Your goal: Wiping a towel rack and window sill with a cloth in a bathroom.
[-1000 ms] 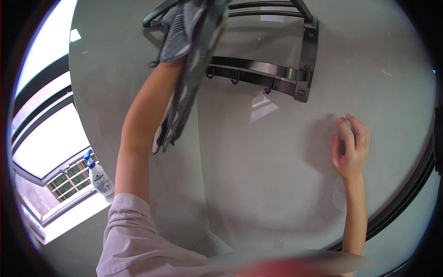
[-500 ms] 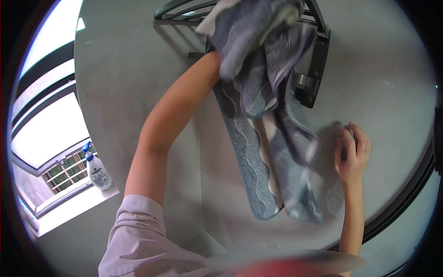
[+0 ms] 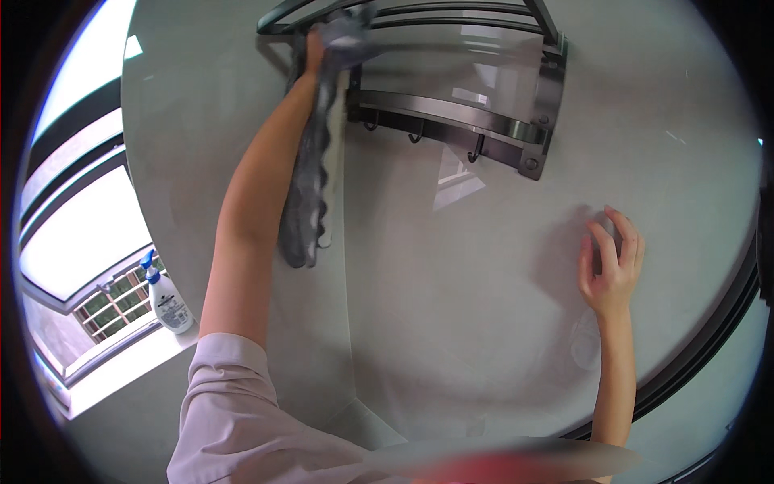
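Note:
A grey-blue towel (image 3: 303, 222) with a wavy pale edge hangs bunched from my raised left hand (image 3: 315, 52). That hand is closed on the towel's upper part, partly blurred, at the left end of a dark metal wall rack (image 3: 451, 105). The towel's lower end dangles beside my forearm. Rails run along the rack's top, and a flat bar with small hooks (image 3: 476, 148) sits below. On the right, my right hand (image 3: 613, 262) is close to the grey wall, its fingers curved and apart, with nothing in it.
A white pump bottle (image 3: 169, 302) with a blue top stands on the window sill (image 3: 129, 367) at left, by an open window (image 3: 89, 234). Grey wall panels meet in a corner behind my left arm. A dark curved frame (image 3: 701, 363) borders the lower right.
My left hand has swung the towel leftward, off the front of the rack, so the bar and hooks now show. The towel hangs narrower. My right hand has barely moved.

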Action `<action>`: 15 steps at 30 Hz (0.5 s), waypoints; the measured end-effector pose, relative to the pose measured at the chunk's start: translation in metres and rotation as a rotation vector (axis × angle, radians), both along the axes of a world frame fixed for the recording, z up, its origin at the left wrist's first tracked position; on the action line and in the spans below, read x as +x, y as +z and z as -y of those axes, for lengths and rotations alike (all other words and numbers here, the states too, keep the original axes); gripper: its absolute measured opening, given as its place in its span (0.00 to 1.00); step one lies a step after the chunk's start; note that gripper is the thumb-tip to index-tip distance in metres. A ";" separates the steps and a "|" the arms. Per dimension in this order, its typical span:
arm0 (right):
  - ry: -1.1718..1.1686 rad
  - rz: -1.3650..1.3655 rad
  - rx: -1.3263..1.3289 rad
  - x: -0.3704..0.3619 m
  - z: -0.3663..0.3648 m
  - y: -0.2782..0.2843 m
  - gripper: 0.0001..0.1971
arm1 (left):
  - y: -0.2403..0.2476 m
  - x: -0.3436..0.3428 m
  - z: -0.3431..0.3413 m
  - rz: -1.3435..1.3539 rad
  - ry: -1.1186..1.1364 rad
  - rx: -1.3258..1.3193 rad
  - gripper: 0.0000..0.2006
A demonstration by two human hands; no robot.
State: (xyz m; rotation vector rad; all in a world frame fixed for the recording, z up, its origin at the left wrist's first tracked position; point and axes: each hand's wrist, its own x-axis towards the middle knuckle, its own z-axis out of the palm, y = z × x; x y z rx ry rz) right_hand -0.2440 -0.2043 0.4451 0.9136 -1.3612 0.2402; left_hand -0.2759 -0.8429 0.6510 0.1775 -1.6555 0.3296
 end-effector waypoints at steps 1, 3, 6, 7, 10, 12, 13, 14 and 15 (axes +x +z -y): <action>-0.107 0.015 0.017 0.002 -0.026 -0.002 0.15 | -0.012 -0.007 -0.089 0.188 0.198 0.063 0.25; -0.029 -0.002 -0.001 0.010 -0.012 0.004 0.14 | -0.011 0.053 -0.092 0.154 0.238 0.026 0.25; 0.050 -0.016 -0.024 0.012 0.003 0.008 0.14 | 0.010 0.092 -0.085 0.124 0.236 -0.058 0.24; 0.060 -0.022 -0.019 0.014 0.007 0.010 0.14 | 0.018 0.096 -0.085 0.115 0.221 -0.084 0.24; 0.056 -0.041 -0.007 0.013 0.011 0.010 0.13 | 0.026 0.093 -0.091 0.088 0.152 -0.153 0.23; 0.030 -0.052 0.003 0.011 0.008 0.010 0.13 | 0.014 0.069 -0.128 0.069 0.085 -0.194 0.22; 0.006 -0.050 0.005 0.010 0.005 0.009 0.12 | -0.012 0.072 -0.147 0.061 0.050 -0.216 0.22; 0.006 -0.054 0.009 0.013 0.008 0.010 0.12 | -0.006 0.068 -0.161 0.048 0.041 -0.234 0.22; 0.007 -0.054 0.013 0.014 0.010 0.010 0.12 | 0.003 0.052 -0.180 0.038 0.019 -0.251 0.22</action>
